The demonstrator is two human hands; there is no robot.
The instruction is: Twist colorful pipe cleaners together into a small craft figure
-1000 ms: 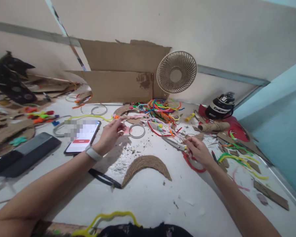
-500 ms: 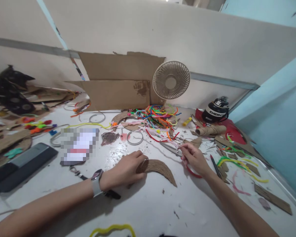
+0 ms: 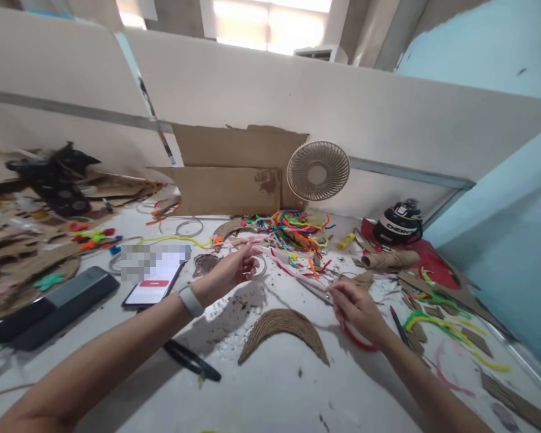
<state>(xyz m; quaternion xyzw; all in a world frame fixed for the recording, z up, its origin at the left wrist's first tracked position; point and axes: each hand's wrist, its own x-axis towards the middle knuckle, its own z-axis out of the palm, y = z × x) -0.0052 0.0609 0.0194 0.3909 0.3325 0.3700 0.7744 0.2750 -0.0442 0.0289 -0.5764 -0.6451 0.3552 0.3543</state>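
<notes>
The corrugated cardboard arc [image 3: 283,328] lies cut out on the desk [image 3: 275,397] between the hands, with no pipe cleaners [image 3: 293,228] on it yet. The right hand [image 3: 354,304] curls around the red-handled scissors [image 3: 315,290]. The left hand [image 3: 228,273] reaches the metal ring [image 3: 264,267]; I cannot tell whether it grips.

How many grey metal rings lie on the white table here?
3 grey metal rings: one far back below the brown cardboard sheets, one beside the left hand, one left of the lit phone. Others may hide under the coloured pipe-cleaner pile.
</notes>
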